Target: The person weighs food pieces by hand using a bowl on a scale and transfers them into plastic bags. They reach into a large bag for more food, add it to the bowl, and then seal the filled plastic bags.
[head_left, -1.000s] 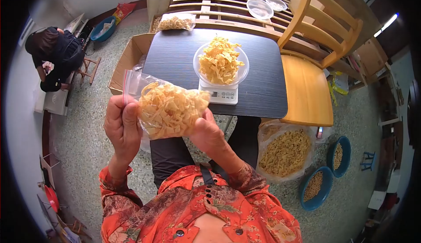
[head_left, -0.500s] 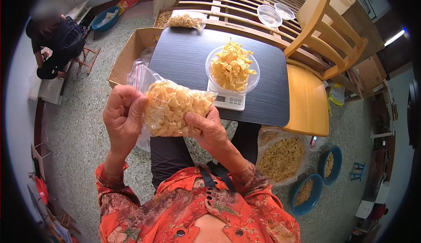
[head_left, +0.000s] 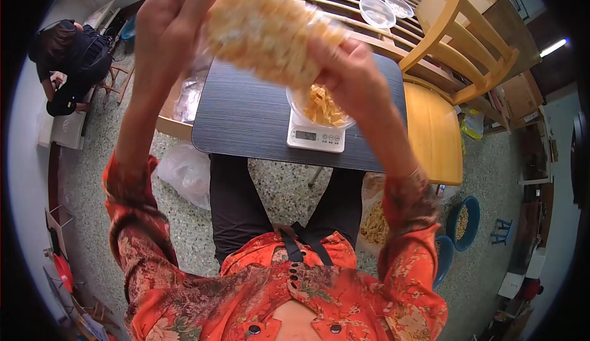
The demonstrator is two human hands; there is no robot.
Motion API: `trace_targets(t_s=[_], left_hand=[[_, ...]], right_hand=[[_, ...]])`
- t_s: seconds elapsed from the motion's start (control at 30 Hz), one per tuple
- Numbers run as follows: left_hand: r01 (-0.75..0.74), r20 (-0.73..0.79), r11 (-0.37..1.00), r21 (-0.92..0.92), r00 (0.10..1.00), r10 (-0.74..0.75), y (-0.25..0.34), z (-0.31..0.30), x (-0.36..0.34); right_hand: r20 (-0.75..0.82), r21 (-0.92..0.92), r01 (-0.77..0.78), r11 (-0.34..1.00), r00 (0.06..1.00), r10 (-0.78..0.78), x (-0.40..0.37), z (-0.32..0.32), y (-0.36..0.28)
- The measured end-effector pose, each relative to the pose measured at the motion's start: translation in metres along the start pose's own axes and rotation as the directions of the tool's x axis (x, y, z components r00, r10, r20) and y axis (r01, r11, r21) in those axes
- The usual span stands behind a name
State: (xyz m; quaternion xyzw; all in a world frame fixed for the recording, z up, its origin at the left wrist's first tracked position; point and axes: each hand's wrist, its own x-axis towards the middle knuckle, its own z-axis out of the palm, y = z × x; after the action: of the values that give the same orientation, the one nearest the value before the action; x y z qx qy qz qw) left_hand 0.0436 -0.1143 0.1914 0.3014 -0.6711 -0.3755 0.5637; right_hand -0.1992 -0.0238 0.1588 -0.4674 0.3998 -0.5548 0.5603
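Observation:
A clear zip bag full of pale yellow dried flakes (head_left: 264, 30) is up in the air over the table, blurred by motion. My left hand (head_left: 172, 21) pinches its top left corner, and my right hand (head_left: 353, 73) grips its lower right end. Below the bag, a clear plastic bowl (head_left: 296, 102) with more of the flakes (head_left: 326, 106) sits on a white digital scale (head_left: 316, 139). The bag and my right hand hide part of the bowl. The scale's display is too small to read.
The dark table (head_left: 239, 119) stands before my knees, with a wooden chair (head_left: 433, 132) at its right. Behind is a slatted wooden frame with clear containers (head_left: 377, 12). Blue basins (head_left: 468, 218) stand on the floor at right. Another person (head_left: 74, 64) sits at far left.
Both hands have lifted the bag up and forward, from in front of the table to above it. It now covers part of the bowl and the table's far side.

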Motion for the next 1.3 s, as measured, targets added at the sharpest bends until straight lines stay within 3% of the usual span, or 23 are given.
trace_targets(t_s=[0.07, 0.13, 0.17, 0.2, 0.23, 0.27, 0.33, 0.37, 0.43, 0.47, 0.57, 0.67, 0.77, 0.8, 0.83, 1.0, 1.07, 1.13, 1.2, 1.3], left_hand=[[0.005, 0.023, 0.996, -0.085, 1.0, -0.003, -0.012, 0.016, 0.031], [-0.122, 0.057, 0.99, 0.068, 0.991, 0.119, -0.019, 0.04, 0.061], [-0.12, 0.06, 0.99, 0.067, 0.991, 0.117, -0.03, 0.051, 0.077], [-0.031, 0.084, 0.999, -0.037, 0.996, 0.034, -0.044, 0.063, 0.092], [0.062, 0.116, 0.989, -0.136, 0.992, -0.047, -0.055, 0.073, 0.102], [0.064, 0.117, 0.989, -0.132, 0.992, -0.049, -0.063, 0.083, 0.108], [0.218, 0.213, 0.976, -0.005, 0.954, -0.212, -0.081, 0.101, 0.119], [0.22, 0.215, 0.976, -0.001, 0.953, -0.215, -0.106, 0.108, 0.129], [0.322, 0.396, 0.944, 0.066, 0.86, -0.321, -0.158, 0.121, 0.147], [0.326, 0.399, 0.943, 0.069, 0.857, -0.325, -0.17, 0.125, 0.149], [0.456, 0.388, 0.873, 0.174, 0.783, -0.486, -0.198, 0.13, 0.159], [0.489, 0.285, 0.838, 0.243, 0.79, -0.543, -0.235, 0.133, 0.162], [0.441, 0.315, 0.839, 0.319, 0.785, -0.533, -0.27, 0.127, 0.173], [0.412, 0.339, 0.833, 0.37, 0.775, -0.534, -0.28, 0.127, 0.175], [0.34, 0.341, 0.876, 0.342, 0.824, -0.453, -0.286, 0.127, 0.172], [0.313, 0.303, 0.841, 0.44, 0.83, -0.468, -0.31, 0.134, 0.169], [0.209, 0.238, 0.838, 0.504, 0.899, -0.367, -0.315, 0.139, 0.164], [0.208, 0.215, 0.779, 0.592, 0.89, -0.401, -0.314, 0.144, 0.163], [0.092, 0.144, 0.677, 0.731, 0.948, -0.284, -0.303, 0.151, 0.153], [0.07, 0.161, 0.623, 0.779, 0.938, -0.307, -0.299, 0.158, 0.15]], right_hand=[[0.005, -0.039, 0.039, 0.998, 0.999, -0.039, 0.029, -0.029, -0.018], [0.016, -0.007, 0.044, 0.999, 0.999, -0.044, 0.058, -0.056, -0.037], [-0.047, 0.097, 0.003, 0.995, 0.999, 0.002, 0.077, -0.081, -0.037], [-0.057, 0.126, 0.077, 0.989, 0.996, -0.07, 0.097, -0.102, -0.034], [-0.164, 0.125, 0.046, 0.991, 0.986, -0.025, 0.114, -0.129, -0.031], [-0.269, 0.129, 0.014, 0.991, 0.963, 0.022, 0.124, -0.143, -0.028], [-0.312, 0.083, -0.022, 0.996, 0.949, 0.047, 0.137, -0.163, -0.011], [-0.355, 0.032, -0.059, 0.998, 0.932, 0.067, 0.142, -0.172, -0.003], [-0.315, 0.144, -0.083, 0.986, 0.941, 0.125, 0.153, -0.187, 0.016], [-0.267, 0.248, -0.106, 0.963, 0.948, 0.174, 0.161, -0.203, 0.031], [-0.261, 0.288, -0.15, 0.946, 0.938, 0.228, 0.18, -0.22, 0.06], [-0.277, 0.301, -0.187, 0.935, 0.921, 0.274, 0.203, -0.227, 0.089], [-0.35, 0.12, -0.322, 0.939, 0.871, 0.343, 0.219, -0.234, 0.109], [-0.348, 0.119, -0.321, 0.939, 0.873, 0.342, 0.223, -0.236, 0.115], [-0.38, 0.105, -0.286, 0.952, 0.873, 0.304, 0.226, -0.235, 0.123], [-0.484, 0.107, -0.212, 0.971, 0.842, 0.238, 0.234, -0.232, 0.136], [-0.513, 0.079, -0.198, 0.977, 0.832, 0.21, 0.236, -0.236, 0.143], [-0.53, 0.038, -0.193, 0.98, 0.828, 0.184, 0.24, -0.241, 0.151], [-0.523, 0.041, -0.202, 0.979, 0.83, 0.193, 0.241, -0.244, 0.157], [-0.534, 0.017, -0.181, 0.983, 0.83, 0.161, 0.233, -0.243, 0.156]])
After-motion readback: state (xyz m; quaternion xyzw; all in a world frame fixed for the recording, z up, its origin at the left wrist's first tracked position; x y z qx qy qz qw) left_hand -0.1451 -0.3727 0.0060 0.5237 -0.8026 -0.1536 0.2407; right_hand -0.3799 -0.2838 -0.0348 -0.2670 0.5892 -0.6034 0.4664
